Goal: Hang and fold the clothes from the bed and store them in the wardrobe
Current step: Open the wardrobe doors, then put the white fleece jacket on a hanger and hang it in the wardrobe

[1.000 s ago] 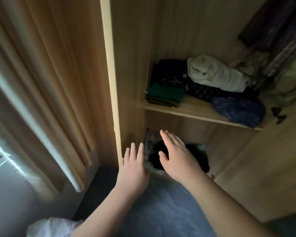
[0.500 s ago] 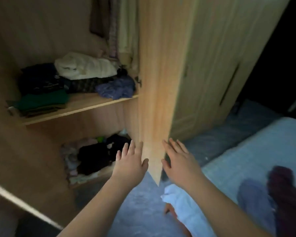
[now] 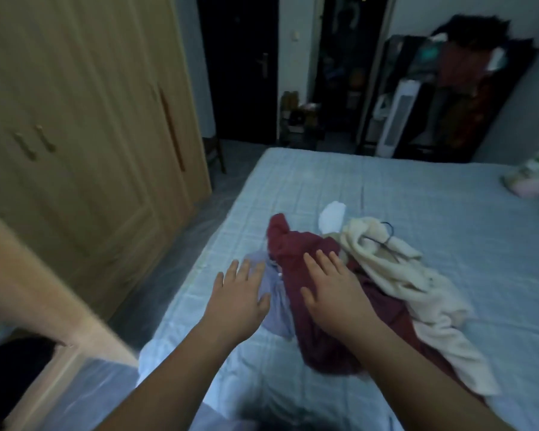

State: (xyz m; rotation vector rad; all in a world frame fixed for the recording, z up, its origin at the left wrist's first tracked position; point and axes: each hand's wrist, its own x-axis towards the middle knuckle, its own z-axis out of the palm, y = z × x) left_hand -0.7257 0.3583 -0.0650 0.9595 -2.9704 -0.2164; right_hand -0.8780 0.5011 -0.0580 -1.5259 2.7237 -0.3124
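Clothes (image 3: 293, 244) in a heap on the bed (image 3: 417, 188), left hand (image 3: 240, 303) and right hand (image 3: 333, 293) above, fingers (image 3: 311, 263) straight, empty.

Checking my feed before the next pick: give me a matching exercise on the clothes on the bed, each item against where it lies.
Things:
1 maroon garment
2 cream garment
3 lilac garment
4 white cloth

Places:
A thin dark loop lies on it
B farthest away, beyond the others
C right hand over it
D by the left hand

Pairs: 1-C, 2-A, 3-D, 4-B
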